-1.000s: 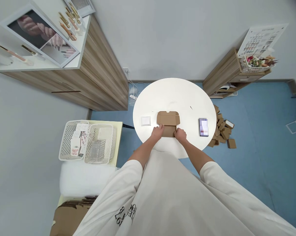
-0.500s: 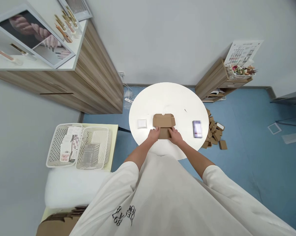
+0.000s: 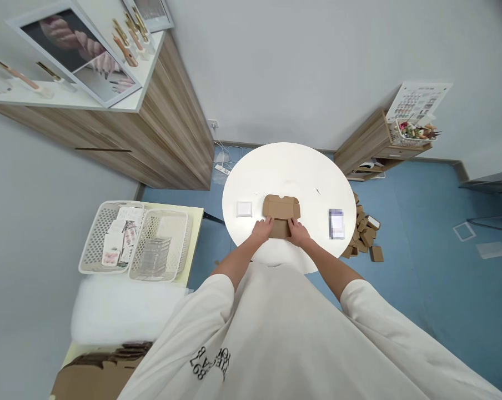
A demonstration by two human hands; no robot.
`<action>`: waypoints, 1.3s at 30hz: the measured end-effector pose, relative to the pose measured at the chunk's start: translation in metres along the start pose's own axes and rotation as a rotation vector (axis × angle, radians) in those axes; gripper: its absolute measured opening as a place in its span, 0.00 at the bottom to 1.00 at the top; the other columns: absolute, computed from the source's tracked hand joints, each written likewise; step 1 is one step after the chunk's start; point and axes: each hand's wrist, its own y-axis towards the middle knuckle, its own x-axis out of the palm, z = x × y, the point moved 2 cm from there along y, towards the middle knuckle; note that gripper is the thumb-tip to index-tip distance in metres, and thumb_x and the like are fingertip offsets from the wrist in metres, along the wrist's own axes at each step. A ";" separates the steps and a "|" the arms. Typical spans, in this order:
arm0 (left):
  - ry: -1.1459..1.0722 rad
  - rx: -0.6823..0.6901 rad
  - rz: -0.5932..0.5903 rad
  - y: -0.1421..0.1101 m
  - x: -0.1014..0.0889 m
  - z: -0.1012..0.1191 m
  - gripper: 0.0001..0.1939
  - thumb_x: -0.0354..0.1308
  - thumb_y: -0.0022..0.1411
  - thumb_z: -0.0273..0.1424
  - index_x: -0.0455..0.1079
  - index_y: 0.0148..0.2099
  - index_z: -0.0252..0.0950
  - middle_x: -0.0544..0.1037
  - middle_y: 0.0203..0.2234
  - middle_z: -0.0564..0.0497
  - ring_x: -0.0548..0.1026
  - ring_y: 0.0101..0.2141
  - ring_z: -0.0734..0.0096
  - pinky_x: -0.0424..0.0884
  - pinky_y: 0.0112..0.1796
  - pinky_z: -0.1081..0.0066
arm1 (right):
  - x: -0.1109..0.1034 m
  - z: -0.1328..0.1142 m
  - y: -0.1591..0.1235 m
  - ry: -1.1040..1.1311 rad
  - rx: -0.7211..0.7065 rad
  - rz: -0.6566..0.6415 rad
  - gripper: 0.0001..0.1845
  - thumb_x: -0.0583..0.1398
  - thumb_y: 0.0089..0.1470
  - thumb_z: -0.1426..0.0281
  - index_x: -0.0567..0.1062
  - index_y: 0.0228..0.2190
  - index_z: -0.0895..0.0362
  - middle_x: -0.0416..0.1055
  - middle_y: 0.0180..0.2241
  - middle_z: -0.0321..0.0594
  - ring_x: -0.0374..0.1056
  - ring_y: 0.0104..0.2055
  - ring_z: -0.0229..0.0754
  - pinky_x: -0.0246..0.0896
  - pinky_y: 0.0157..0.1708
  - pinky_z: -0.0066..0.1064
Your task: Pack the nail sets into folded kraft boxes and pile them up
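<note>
A small brown cardboard box (image 3: pixel 281 208) lies on the round white table (image 3: pixel 292 166), its lid flap raised on the far side. My left hand (image 3: pixel 262 229) grips the left side of the box, fingers bent over its edge. On the opposite side my right hand (image 3: pixel 297 231) holds the box in the same way. To the left of the box lies a flat white packet (image 3: pixel 244 209). A phone-like purple and white item (image 3: pixel 336 224), its face blurred, rests toward the right. A tiny dark object (image 3: pixel 318 191) lies behind it.
Brown boxes (image 3: pixel 365 233) are heaped on the floor right of the table. At left, two white baskets (image 3: pixel 184 244) with cards and clear cases stand on a yellow table (image 3: pixel 196 222), beside a white roll (image 3: pixel 121 311) and stacked flat cardboard (image 3: pixel 96 378). A wooden cabinet (image 3: pixel 180 116) stands behind.
The view has shifted slightly, so the whole scene sits a little differently. Both hands stay on the sides of the cardboard box, with hardly any other movement.
</note>
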 end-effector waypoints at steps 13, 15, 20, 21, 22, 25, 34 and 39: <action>-0.535 -0.520 0.454 -0.017 -0.019 -0.090 0.22 0.49 0.71 0.35 0.59 0.64 0.36 0.67 0.59 0.37 0.67 0.59 0.49 0.63 0.58 0.55 | 0.003 -0.003 0.001 -0.052 0.028 0.003 0.46 0.66 0.53 0.65 0.50 0.66 0.56 0.53 0.63 0.55 0.63 0.51 0.54 0.62 0.46 0.39; -0.626 -0.764 0.433 -0.013 -0.018 -0.110 0.23 0.53 0.69 0.38 0.59 0.63 0.35 0.67 0.59 0.36 0.67 0.59 0.47 0.65 0.56 0.54 | 0.004 -0.003 0.001 -0.056 0.033 0.006 0.46 0.66 0.53 0.65 0.51 0.66 0.56 0.53 0.63 0.55 0.63 0.51 0.54 0.62 0.46 0.39; -0.886 -0.985 0.270 -0.004 -0.004 -0.133 0.29 0.61 0.64 0.42 0.60 0.61 0.33 0.69 0.58 0.34 0.71 0.57 0.45 0.69 0.52 0.57 | 0.005 -0.004 0.001 -0.049 0.046 0.004 0.46 0.65 0.54 0.66 0.50 0.67 0.55 0.52 0.64 0.55 0.62 0.53 0.56 0.62 0.48 0.40; -0.895 -0.983 0.264 -0.003 -0.002 -0.134 0.30 0.62 0.63 0.42 0.60 0.61 0.33 0.70 0.57 0.34 0.71 0.57 0.46 0.69 0.51 0.58 | 0.005 -0.004 0.001 -0.045 0.049 0.001 0.46 0.65 0.55 0.67 0.50 0.67 0.55 0.52 0.64 0.55 0.62 0.53 0.56 0.62 0.48 0.40; -0.897 -0.983 0.261 -0.002 0.000 -0.135 0.31 0.63 0.62 0.41 0.60 0.61 0.33 0.70 0.57 0.34 0.71 0.57 0.46 0.69 0.51 0.58 | 0.005 -0.005 0.001 -0.043 0.051 -0.002 0.45 0.65 0.55 0.67 0.49 0.67 0.54 0.51 0.64 0.55 0.62 0.53 0.56 0.62 0.48 0.41; -0.918 -1.000 0.260 0.001 0.005 -0.136 0.31 0.66 0.60 0.40 0.61 0.59 0.34 0.71 0.57 0.35 0.72 0.57 0.47 0.70 0.50 0.60 | 0.004 -0.005 0.001 -0.047 0.051 -0.007 0.46 0.65 0.55 0.68 0.49 0.67 0.54 0.51 0.65 0.55 0.62 0.53 0.56 0.62 0.48 0.41; -0.999 -0.879 0.385 0.001 0.006 -0.132 0.18 0.67 0.56 0.32 0.67 0.47 0.39 0.77 0.44 0.45 0.77 0.44 0.60 0.71 0.43 0.66 | 0.006 -0.006 0.001 -0.071 0.054 0.007 0.45 0.65 0.54 0.67 0.50 0.66 0.57 0.52 0.64 0.56 0.62 0.53 0.55 0.62 0.47 0.40; -1.072 -0.580 0.472 -0.004 -0.015 -0.109 0.18 0.65 0.56 0.30 0.68 0.49 0.39 0.78 0.43 0.49 0.77 0.44 0.65 0.71 0.45 0.67 | 0.004 -0.004 0.001 -0.055 0.049 0.010 0.44 0.65 0.54 0.67 0.52 0.65 0.57 0.53 0.63 0.56 0.62 0.53 0.54 0.62 0.47 0.39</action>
